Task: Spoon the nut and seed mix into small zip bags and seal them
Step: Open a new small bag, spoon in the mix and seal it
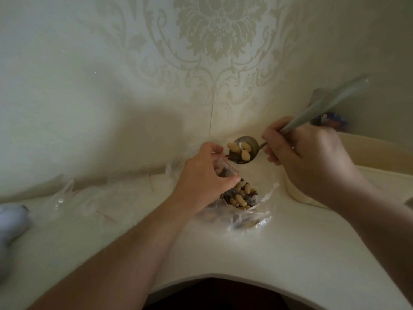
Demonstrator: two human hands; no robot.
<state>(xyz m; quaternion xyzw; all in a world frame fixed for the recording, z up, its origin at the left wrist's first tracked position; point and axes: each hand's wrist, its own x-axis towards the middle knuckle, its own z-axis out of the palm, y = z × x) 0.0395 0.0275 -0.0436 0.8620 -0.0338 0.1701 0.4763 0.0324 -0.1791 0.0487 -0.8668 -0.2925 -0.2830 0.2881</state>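
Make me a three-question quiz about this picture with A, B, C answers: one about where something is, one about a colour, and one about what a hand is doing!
1. Where is the spoon's bowl?
A. Beside the small zip bag's mouth
B. Lying flat on the table
C. Inside the cream tub

2. What colour is the strip along the small zip bag's top?
A. Blue
B. Red
C. Green

3. What is the left hand doing?
A. Resting flat
B. Pointing at the wall
C. Holding the small zip bag

Answers:
1 A: the loaded spoon hovers right by the bag's mouth.
2 B: the small zip bag has a red strip.
3 C: the left hand pinches the bag while the right hand grips the spoon.
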